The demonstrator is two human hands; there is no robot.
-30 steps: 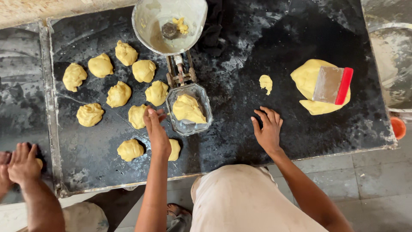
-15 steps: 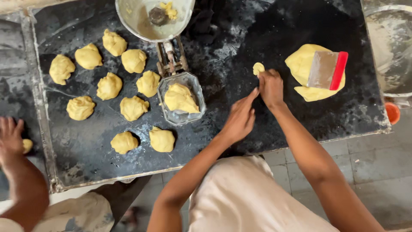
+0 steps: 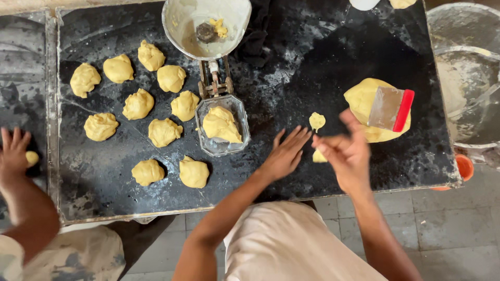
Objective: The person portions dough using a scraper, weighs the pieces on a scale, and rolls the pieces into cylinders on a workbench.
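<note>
The left hand lies flat on the black table, fingers spread and holding nothing. The right hand hovers just beside it, blurred, fingers loosely spread; whether it touches anything I cannot tell. A small dough bit sits between the two hands at the right fingertips, and a second bit lies on the table just above. To the right rests a big dough lump with a scraper, red along one edge, lying on it. To the left stands a balance scale: its clear tray carries a dough piece, and its round pan carries a weight. Ten dough balls lie spread over the table left of the scale. At the far left, another person's hand rests on a small dough ball.
</note>
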